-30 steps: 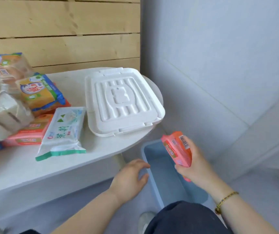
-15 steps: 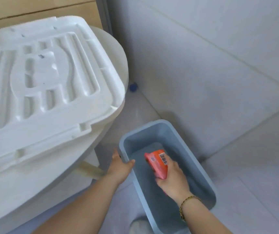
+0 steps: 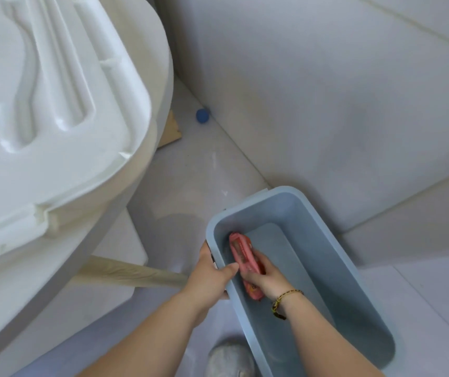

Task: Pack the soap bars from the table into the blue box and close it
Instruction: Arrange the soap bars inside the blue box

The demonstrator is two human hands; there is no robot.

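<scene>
head view: right hand [image 3: 265,278] grips soap bar [image 3: 242,251] inside blue box [image 3: 326,240].

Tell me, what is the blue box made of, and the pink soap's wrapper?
The blue box looks like smooth, matte moulded plastic: rounded corners, an even colour, a soft sheen. The soap bar seems wrapped in thin, glossy printed film, though it is too blurred to be sure.

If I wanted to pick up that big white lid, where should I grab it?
Grab the lid by its near edge, coming from the front. That rim overhangs the table, so your fingers can probably curl underneath. The ribbed top is too wide and flat to pinch.
</scene>
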